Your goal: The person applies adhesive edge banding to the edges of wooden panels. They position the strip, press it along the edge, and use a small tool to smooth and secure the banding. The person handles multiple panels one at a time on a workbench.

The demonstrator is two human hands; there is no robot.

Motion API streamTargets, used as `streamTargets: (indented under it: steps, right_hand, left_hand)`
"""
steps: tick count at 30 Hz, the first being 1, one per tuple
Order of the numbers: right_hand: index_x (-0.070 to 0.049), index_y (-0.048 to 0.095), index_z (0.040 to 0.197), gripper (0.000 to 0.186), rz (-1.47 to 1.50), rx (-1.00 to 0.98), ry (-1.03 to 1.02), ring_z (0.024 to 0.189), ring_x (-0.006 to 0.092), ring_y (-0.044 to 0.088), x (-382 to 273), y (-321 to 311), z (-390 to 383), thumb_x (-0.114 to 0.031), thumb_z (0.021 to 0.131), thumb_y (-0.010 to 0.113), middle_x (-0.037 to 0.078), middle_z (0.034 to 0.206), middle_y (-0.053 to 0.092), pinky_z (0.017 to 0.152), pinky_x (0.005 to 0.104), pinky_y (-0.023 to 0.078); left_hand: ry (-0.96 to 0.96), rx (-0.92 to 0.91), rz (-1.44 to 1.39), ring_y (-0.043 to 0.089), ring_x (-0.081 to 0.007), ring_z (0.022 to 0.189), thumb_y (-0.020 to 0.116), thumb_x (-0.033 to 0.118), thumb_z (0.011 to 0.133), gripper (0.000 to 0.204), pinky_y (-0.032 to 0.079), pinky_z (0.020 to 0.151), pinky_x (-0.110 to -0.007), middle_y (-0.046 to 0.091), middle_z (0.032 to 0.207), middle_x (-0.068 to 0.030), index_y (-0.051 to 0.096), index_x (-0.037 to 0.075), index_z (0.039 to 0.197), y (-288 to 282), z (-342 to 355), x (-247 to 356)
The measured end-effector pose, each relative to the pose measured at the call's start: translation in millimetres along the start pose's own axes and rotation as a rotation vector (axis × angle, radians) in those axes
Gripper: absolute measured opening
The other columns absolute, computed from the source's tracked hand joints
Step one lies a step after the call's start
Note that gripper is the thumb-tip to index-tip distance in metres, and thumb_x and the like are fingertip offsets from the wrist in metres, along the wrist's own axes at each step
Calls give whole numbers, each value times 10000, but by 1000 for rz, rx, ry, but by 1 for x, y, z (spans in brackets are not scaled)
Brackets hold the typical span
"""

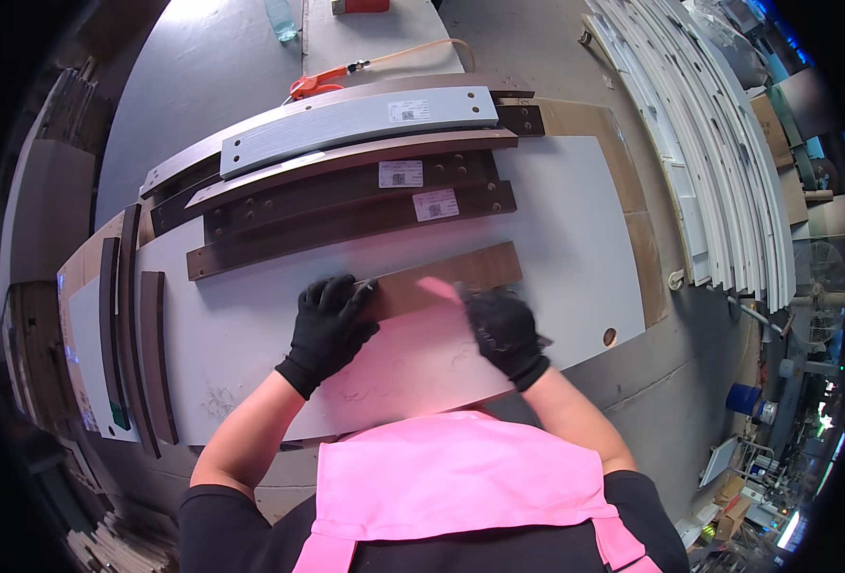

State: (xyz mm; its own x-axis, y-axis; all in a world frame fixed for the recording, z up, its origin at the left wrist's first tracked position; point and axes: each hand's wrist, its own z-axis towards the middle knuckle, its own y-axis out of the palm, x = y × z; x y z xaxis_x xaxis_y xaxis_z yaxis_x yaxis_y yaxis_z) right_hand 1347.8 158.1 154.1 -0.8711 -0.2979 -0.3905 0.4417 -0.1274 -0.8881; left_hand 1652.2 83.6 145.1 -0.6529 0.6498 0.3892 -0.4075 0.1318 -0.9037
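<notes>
In front of me a short brown board [487,267] lies slanted on the white panel [566,220]. My left hand [331,329], in a black glove, is closed on the board's left end. My right hand [505,334], also gloved in black, is at the board's near edge. It is closed around a thin pink strip-like thing [439,288], smeared by motion, whose kind I cannot make out. The strip's tip points left, over the board's face. Beyond the board lie dark brown boards [346,224] with white labels, and a light grey board [346,122] rests among them.
Narrow dark strips [155,358] stand along the panel's left side. An orange air gun [317,84] with a hose lies behind the stack, near a clear bottle [281,19]. Long white profiles [718,143] fill a rack at the right, with a fan [817,286] beyond.
</notes>
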Motion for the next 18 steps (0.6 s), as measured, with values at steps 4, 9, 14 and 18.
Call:
streamTargets:
  steps: [4,9,14,18]
  right_hand:
    - [-95,697,1213,344,43,-81,8,787,332,660,-16,4,8,-78,881,608,137,865,675,674,445,526]
    - [-107,730,1147,311,19,31,-190,715,322,657,-28,9,15,-103,849,639,118,812,673,629,420,528]
    - [-99,675,1259,341,137,11,-172,639,282,630,-95,63,32,-105,938,559,95,738,642,581,411,509]
    - [-127,692,1263,338,245,-174,-297,711,293,646,-135,79,46,-135,935,611,108,782,660,626,416,518]
  left_hand:
    - [69,-94,-297,602,-329,1017,682,64,865,381,488,891,-423,665,1087,-120,702,114,1243,-16,31,-31]
    - [133,-240,-537,637,-288,896,646,-26,890,335,527,811,-357,680,997,-118,746,114,1178,-20,55,-60]
    - [57,-396,-658,645,-201,960,648,3,929,299,524,866,-311,678,1043,-80,738,76,1204,-11,63,-66]
    - [-183,-517,-1030,635,-174,1009,617,-1,954,273,513,911,-288,670,1112,-80,741,53,1191,-3,65,-77]
